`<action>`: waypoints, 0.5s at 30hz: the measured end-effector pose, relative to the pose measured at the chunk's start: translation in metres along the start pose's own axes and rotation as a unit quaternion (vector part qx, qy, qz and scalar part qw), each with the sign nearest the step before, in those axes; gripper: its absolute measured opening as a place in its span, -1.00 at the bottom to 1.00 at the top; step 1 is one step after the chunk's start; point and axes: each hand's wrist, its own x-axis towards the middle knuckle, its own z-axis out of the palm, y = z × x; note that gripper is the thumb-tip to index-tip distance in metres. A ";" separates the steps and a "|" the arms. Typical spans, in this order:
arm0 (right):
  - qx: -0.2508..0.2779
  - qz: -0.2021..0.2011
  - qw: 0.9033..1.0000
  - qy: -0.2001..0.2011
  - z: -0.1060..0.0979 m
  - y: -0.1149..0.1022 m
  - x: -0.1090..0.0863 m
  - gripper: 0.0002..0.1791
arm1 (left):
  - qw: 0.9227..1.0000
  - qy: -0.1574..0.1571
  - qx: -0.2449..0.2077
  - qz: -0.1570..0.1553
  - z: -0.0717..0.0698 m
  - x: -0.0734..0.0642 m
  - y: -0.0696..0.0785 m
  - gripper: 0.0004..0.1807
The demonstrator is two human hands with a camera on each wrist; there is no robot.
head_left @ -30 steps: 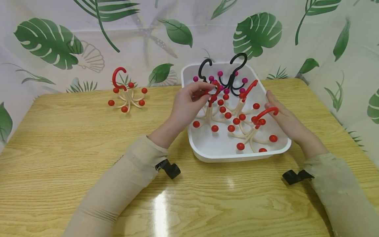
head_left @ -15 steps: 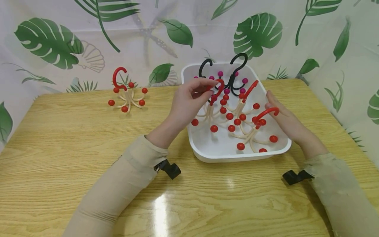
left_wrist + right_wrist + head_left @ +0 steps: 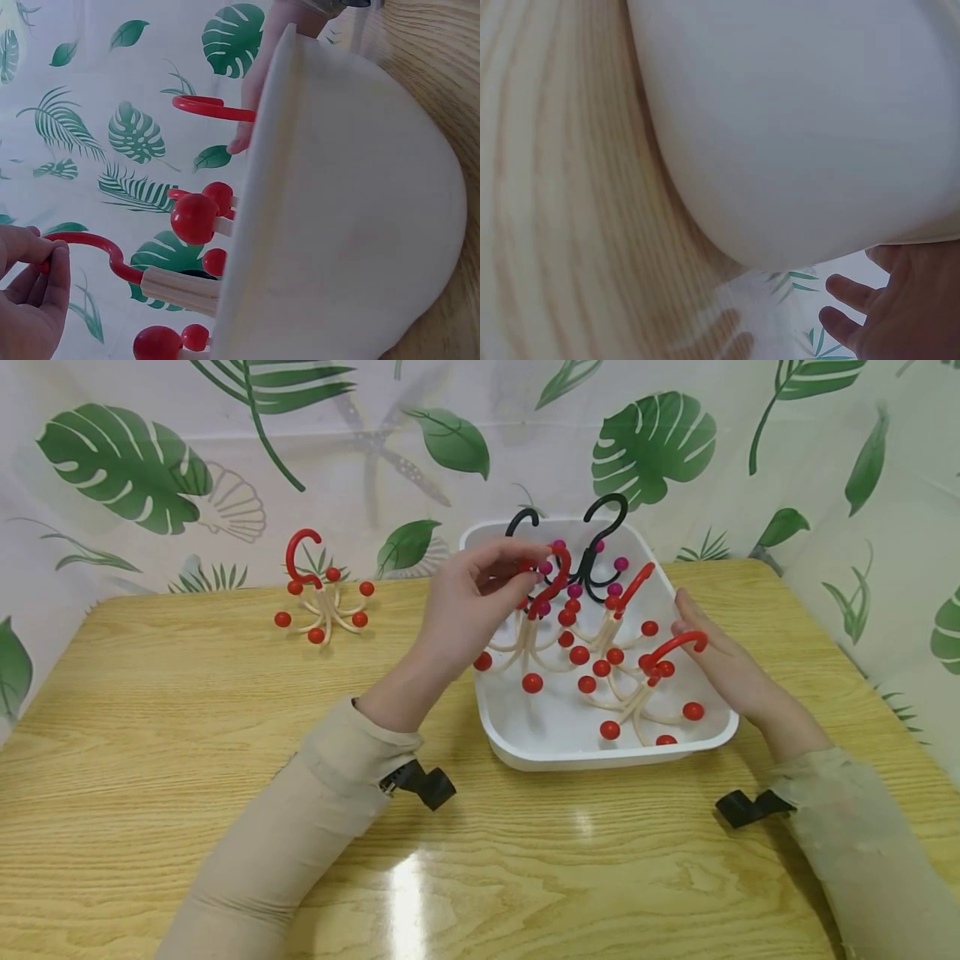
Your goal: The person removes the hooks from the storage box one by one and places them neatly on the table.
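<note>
My left hand (image 3: 468, 606) pinches the red hook of an octopus-style hanger (image 3: 529, 635) between thumb and fingertips. The hanger hangs upright over the left side of a white plastic bin (image 3: 547, 735), its beige arms tipped with red balls. In the left wrist view the fingertips hold the hook's curled end, while the bin wall hides the lower arms. Two matching hangers, one in the middle (image 3: 606, 633) and one at front right (image 3: 637, 700), lie in the bin. My right hand (image 3: 723, 664) lies along the bin's right rim with fingers extended; the right wrist view shows them spread beside the wall.
Two black hangers with magenta balls, one at back right (image 3: 587, 564) and one partly hidden (image 3: 522, 518), occupy the bin's far end. Another red-hooked hanger (image 3: 324, 603) stands on the wooden table (image 3: 225, 718) at left. A leaf-print cloth (image 3: 525, 452) hangs behind.
My left hand has risen slightly, lifting the pinched hanger so its balls sit higher over the bin floor. The right hand and bin have stayed in place.
</note>
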 end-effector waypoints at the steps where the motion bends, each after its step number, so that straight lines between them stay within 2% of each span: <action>1: 0.000 0.000 1.000 0.001 0.000 0.000 0.000 -0.31 | 1.000 0.002 0.001 0.004 -0.001 0.000 0.001 -0.76; 15: 0.002 -0.001 1.000 0.002 0.000 0.001 0.000 -0.32 | 0.999 0.020 -0.003 0.046 -0.013 0.002 0.015 -0.78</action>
